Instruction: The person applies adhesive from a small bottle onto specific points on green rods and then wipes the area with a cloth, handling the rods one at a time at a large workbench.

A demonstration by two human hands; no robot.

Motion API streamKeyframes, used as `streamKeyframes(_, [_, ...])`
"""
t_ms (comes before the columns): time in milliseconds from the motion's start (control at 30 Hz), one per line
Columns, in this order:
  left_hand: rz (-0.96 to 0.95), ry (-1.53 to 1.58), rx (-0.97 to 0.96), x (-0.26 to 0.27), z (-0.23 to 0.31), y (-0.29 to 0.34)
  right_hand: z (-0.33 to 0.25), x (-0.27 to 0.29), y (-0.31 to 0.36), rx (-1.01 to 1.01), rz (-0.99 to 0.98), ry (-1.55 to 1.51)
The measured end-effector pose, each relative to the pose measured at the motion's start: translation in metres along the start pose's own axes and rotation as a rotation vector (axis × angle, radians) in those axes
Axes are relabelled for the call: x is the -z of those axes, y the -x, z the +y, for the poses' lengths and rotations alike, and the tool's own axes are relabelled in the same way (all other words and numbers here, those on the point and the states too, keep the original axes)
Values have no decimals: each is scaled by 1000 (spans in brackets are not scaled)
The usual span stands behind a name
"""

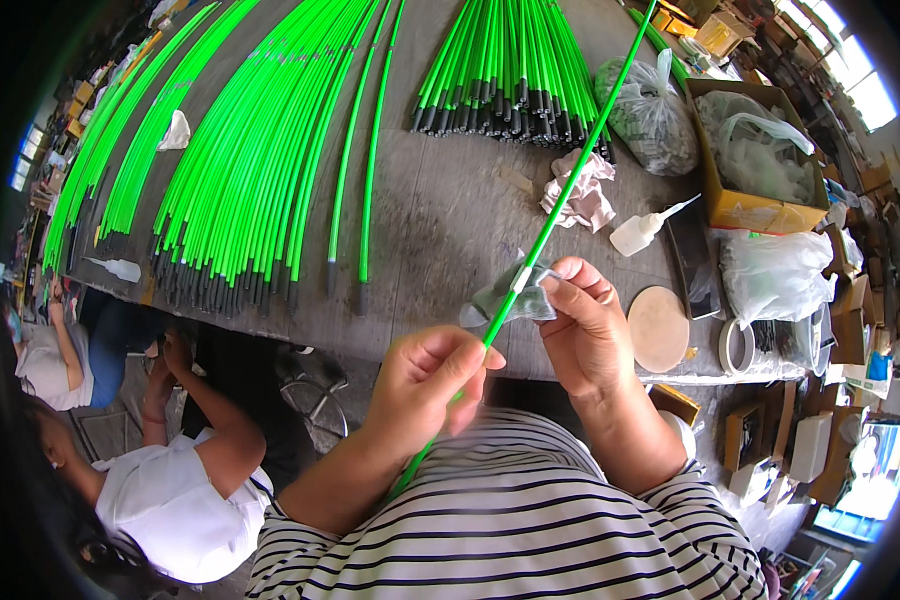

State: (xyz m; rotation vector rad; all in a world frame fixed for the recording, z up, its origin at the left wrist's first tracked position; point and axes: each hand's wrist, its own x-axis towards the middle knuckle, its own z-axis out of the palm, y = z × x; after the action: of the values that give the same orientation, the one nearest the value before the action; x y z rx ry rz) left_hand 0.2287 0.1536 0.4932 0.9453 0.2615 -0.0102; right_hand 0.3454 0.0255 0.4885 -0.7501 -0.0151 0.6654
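Observation:
A long bright green rod (582, 160) slants from my lap up to the far right, over the table. My left hand (432, 378) is closed round its lower part. A short white band (520, 279) shows on the rod just beyond that hand. My right hand (587, 318) pinches a crumpled, greyish see-through piece (490, 300), a thin film or cloth, I cannot tell which. This piece lies behind and beside the rod at the white band. My right fingertips are beside the rod, apart from my left hand.
Many green rods with black ends lie in a left bundle (260, 150) and a far bundle (515, 70). To the right are crumpled paper (580, 190), a nozzle bottle (640, 232), a round disc (658, 328), a bag-filled box (760, 215) and a tape roll (737, 347). Another person (185, 500) sits at left.

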Motion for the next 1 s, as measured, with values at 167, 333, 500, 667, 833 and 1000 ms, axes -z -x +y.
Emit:
streamKeyframes(167, [77,-183,-44,-6,0,0,-6,5,0,3,-33,6])
streamKeyframes(333, [259,-382,-298,-18,-10,5,-8,-5,4,-15,-46,46])
streamKeyframes(500, [239,-735,-572,-15,-13,9,-10,-6,8,-88,-101,-20])
streamKeyframes(667, [41,-221,-89,-11,1,13,-9,-8,10,-135,-77,-45])
streamKeyframes(833, [-169,260,204,4,1,9,-9,-12,10,-162,-112,-111])
streamKeyframes(1000, [-18,-261,-144,-6,-6,12,-6,-5,5,-161,-177,-93])
